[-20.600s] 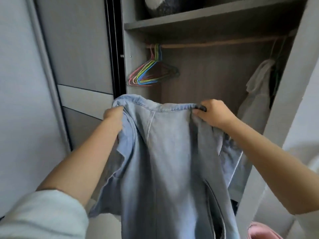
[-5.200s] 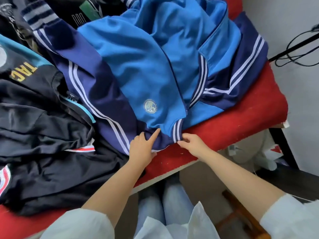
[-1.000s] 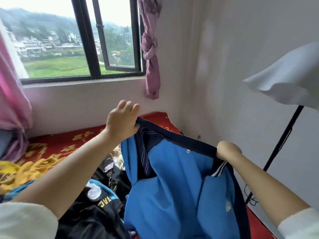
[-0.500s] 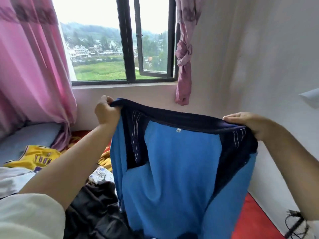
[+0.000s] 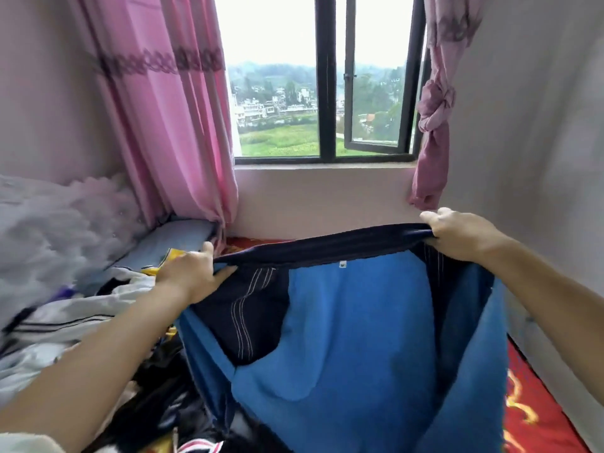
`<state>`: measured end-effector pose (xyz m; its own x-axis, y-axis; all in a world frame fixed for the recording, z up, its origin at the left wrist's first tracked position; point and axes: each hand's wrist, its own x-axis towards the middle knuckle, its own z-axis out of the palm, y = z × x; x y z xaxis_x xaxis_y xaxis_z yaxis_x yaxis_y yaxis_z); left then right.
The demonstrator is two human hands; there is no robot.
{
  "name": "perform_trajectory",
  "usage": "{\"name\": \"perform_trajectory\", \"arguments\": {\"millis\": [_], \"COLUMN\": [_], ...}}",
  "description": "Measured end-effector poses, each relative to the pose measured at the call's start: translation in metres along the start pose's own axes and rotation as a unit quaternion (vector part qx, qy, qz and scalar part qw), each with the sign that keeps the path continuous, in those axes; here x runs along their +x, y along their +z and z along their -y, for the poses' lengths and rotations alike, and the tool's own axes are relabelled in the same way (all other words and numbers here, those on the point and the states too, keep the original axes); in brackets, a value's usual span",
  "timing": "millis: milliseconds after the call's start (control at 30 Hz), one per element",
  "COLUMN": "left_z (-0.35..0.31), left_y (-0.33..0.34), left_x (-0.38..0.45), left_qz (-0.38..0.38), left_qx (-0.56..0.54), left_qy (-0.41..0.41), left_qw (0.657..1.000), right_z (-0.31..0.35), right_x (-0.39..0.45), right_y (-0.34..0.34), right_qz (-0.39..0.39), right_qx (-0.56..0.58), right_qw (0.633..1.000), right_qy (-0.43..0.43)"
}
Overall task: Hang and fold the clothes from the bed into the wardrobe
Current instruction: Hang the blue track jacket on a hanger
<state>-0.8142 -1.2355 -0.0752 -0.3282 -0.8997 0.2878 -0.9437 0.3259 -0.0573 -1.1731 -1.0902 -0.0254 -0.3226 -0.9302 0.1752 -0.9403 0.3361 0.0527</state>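
While stretched taut, blue jacket (image 5: 353,338) hangs between gripping hands (image 5: 191,276) (image 5: 457,233).

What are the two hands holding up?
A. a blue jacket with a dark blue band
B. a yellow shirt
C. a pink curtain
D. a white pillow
A: the left hand and the right hand each grip an end of the dark band of the blue jacket, which hangs between them over the bed.

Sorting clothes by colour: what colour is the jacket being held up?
Bright blue with navy panels and thin white stripes on the jacket; head view.
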Motion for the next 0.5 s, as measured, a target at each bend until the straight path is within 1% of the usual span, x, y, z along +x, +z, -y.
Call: {"name": "perform_trajectory", "arguments": {"millis": [33, 100, 167, 200, 233, 267, 333, 367, 400, 433, 467, 500], "left_z": [0.007, 0.023, 0.042, 0.051, 0.058, 0.065, 0.079, 0.088, 0.094, 0.104, 0.111, 0.12], "left_y": [0.001, 0.001, -0.008, -0.018, -0.03, -0.043, -0.07, -0.084, -0.095, -0.11, -0.121, -0.132], "left_x": [-0.019, -0.062, -0.108, -0.13, -0.154, -0.178, -0.217, -0.246, -0.262, -0.296, -0.315, -0.339], "left_qz": [0.019, 0.023, 0.004, -0.021, -0.048, -0.082, -0.146, -0.17, -0.188, -0.201, -0.222, -0.234], "left_qx": [0.031, 0.08, 0.082, 0.069, 0.047, 0.02, -0.006, 0.001, 0.007, 0.022, 0.035, 0.059], "left_qy": [-0.023, -0.074, -0.135, -0.169, -0.209, -0.247, -0.302, -0.326, -0.335, -0.356, -0.359, -0.372], "left_qw": [0.999, 0.994, 0.987, 0.983, 0.976, 0.965, 0.942, 0.93, 0.923, 0.913, 0.906, 0.896], "right_z": [0.009, 0.034, 0.062, 0.076, 0.091, 0.107, 0.14, 0.163, 0.179, 0.208, 0.229, 0.254], "right_x": [0.003, 0.002, -0.004, -0.009, -0.015, -0.022, -0.038, -0.049, -0.057, -0.073, -0.084, -0.1], "right_y": [0.0, -0.003, -0.011, -0.017, -0.022, -0.026, -0.037, -0.044, -0.054, -0.064, -0.076, -0.086], "right_qz": [0.0, -0.041, -0.127, -0.18, -0.243, -0.302, -0.374, -0.375, -0.373, -0.363, -0.367, -0.36], "right_qx": [0.031, 0.079, 0.118, 0.155, 0.198, 0.232, 0.299, 0.345, 0.378, 0.415, 0.439, 0.451], "right_qw": [0.999, 0.994, 0.977, 0.958, 0.925, 0.883, 0.796, 0.753, 0.728, 0.698, 0.679, 0.669], "right_qy": [-0.021, -0.071, -0.125, -0.158, -0.213, -0.273, -0.371, -0.415, -0.433, -0.457, -0.459, -0.469]}}
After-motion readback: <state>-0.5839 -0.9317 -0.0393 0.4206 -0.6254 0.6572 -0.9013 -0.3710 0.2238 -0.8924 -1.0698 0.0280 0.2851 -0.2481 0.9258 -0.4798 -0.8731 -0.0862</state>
